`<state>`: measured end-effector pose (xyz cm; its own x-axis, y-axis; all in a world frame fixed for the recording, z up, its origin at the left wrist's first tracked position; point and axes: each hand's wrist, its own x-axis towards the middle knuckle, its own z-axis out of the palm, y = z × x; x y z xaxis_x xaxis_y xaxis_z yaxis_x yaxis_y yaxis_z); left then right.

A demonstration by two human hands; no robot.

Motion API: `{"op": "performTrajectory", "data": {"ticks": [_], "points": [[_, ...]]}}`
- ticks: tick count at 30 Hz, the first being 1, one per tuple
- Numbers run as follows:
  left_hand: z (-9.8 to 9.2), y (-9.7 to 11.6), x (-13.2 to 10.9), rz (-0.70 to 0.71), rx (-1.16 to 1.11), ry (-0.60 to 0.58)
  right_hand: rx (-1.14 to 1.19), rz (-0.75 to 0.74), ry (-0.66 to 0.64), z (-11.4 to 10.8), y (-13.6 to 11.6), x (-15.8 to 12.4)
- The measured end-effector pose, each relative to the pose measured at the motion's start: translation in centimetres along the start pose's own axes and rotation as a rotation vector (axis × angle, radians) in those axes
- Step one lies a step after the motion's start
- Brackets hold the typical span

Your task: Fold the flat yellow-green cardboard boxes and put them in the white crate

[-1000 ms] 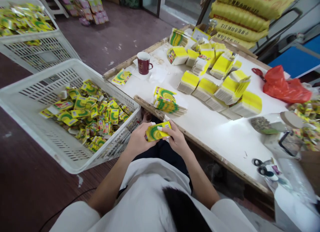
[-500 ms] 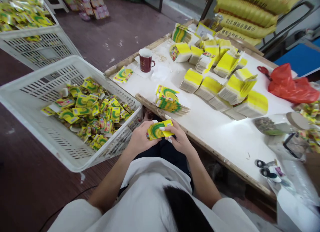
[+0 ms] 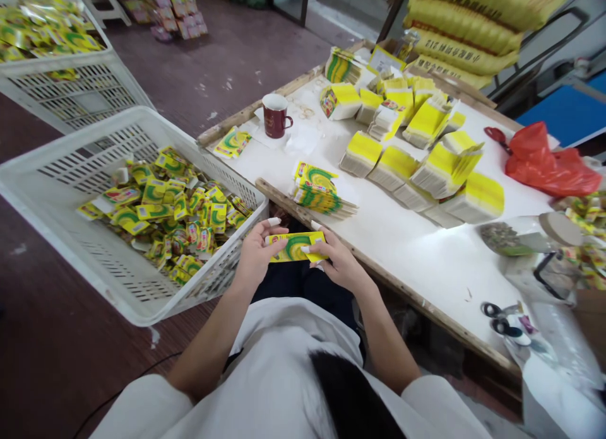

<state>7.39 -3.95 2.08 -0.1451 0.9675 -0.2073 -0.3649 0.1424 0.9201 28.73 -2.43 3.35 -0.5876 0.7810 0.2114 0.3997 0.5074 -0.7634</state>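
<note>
Above my lap, a yellow and green printed card box is stretched level between both hands. My left hand pinches its left end, the index finger raised with a white cover on the tip. My right hand grips the right end, white covers on its fingertips too. Just beyond, at the table's edge, lies a fanned stack of flat printed cartons. To the left, a white plastic crate holds many small folded yellow boxes.
On the white table stand a maroon mug, bundles of yellow cartons, a red plastic bag, a clear jar and scissors. Another filled crate is at the far left. Yellow sacks are piled behind.
My left hand has moved left and turned more upright, its index finger lifting. The card box now shows longer and more level between the hands. My right hand has hardly moved.
</note>
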Motion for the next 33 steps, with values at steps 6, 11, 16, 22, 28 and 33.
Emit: {"op": "performTrajectory", "data": {"ticks": [6, 11, 16, 22, 28, 33], "points": [[0.6, 0.5, -0.1, -0.05, -0.079, -0.005, 0.105, -0.002, -0.037, -0.4, -0.9, -0.1], [0.8, 0.6, -0.3, -0.021, -0.069, 0.033, 0.064, 0.058, 0.031, 0.7, -0.9, 0.0], [0.8, 0.5, -0.1, -0.034, -0.078, 0.033, 0.033, -0.002, 0.015, 0.4, -0.7, 0.4], [1.4, 0.6, -0.5, -0.042, -0.104, 0.038, 0.007, -0.005, 0.19, 1.6, -0.6, 0.3], [1.1, 0.5, -0.3, -0.026, -0.113, 0.077, -0.029, -0.02, 0.05, 0.7, -0.9, 0.7], [1.4, 0.1, -0.7, -0.07, -0.133, 0.074, -0.07, 0.018, 0.032, 0.4, -0.9, 0.6]]}}
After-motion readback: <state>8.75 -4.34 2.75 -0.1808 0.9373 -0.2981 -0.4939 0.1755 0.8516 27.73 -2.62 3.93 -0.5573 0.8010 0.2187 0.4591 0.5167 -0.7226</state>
